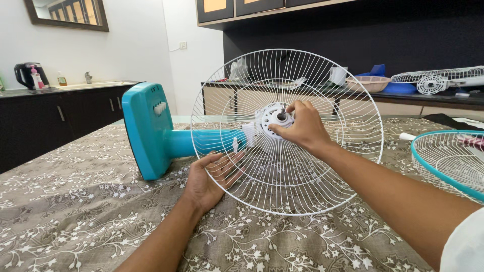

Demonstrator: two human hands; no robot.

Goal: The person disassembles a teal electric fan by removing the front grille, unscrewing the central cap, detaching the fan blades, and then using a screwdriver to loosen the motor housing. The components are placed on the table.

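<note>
Head cam: right hand [302, 128] pinching white hub nut [280, 117] at rear fan guard [322, 171] centre — left hand [209, 179] open, fingers spread, bracing guard's lower-left wires.

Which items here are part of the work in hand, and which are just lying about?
In use:
- teal fan body
- white rear grille, braced by left hand
- centre hub, under right hand

Lying about:
- teal-rimmed grille
- another fan grille on the counter
- kettle
- pink basket
</note>
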